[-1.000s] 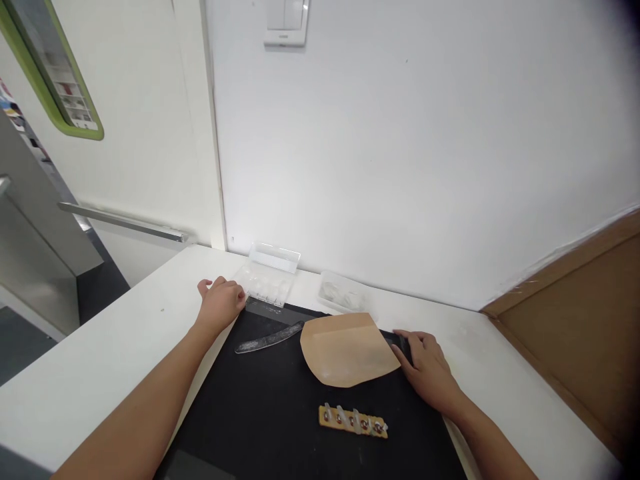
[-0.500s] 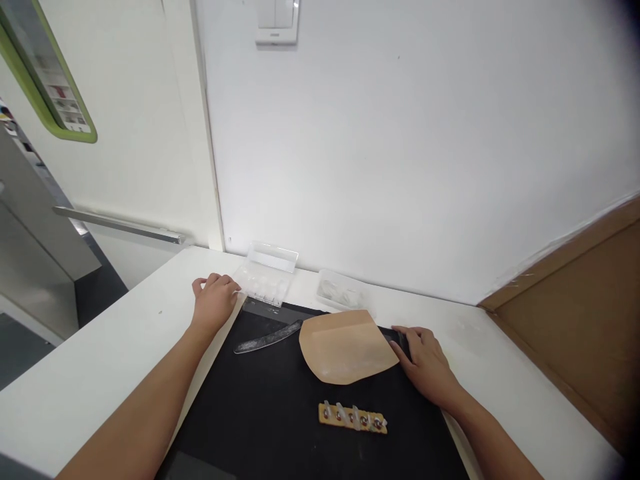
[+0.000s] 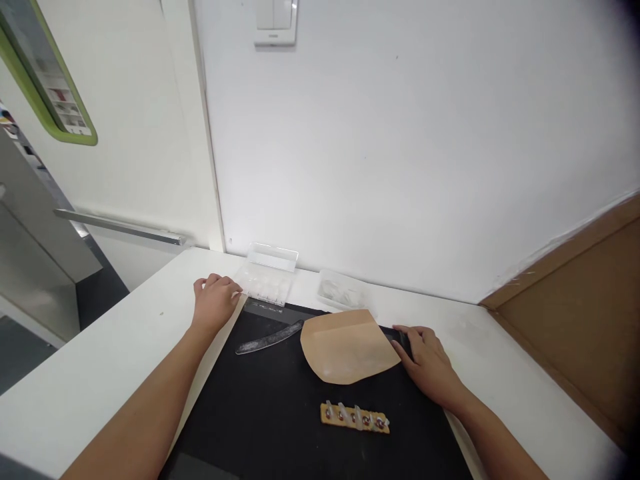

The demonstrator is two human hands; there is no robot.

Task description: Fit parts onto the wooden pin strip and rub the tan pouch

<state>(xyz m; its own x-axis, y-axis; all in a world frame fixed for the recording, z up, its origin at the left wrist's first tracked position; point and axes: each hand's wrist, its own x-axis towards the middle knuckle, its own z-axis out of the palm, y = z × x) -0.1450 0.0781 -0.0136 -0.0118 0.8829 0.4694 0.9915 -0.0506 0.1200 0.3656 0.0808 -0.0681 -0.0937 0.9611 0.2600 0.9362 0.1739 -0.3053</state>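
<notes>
A black mat (image 3: 280, 393) lies on the white table (image 3: 90, 373). My left hand (image 3: 215, 301) rests at the mat's far left corner, fingers curled loosely, touching the edge of a clear plastic compartment box (image 3: 265, 280). My right hand (image 3: 427, 363) lies on the mat's far right corner with fingers bent over its edge, right beside a tan leather-like piece (image 3: 347, 347). A long dark flat tool (image 3: 267, 337) lies left of that piece. Nearer me sits a yellow strip (image 3: 354, 418) carrying several small clear-tipped parts.
A second small clear container (image 3: 343, 290) stands by the white wall behind the mat. A brown wooden panel (image 3: 580, 313) rises at the right. A metal rail (image 3: 120, 227) and grey door are at the left; a light switch (image 3: 275, 20) is overhead.
Both hands have stayed at the mat's far corners. The view has shifted slightly; nothing on the mat has moved.
</notes>
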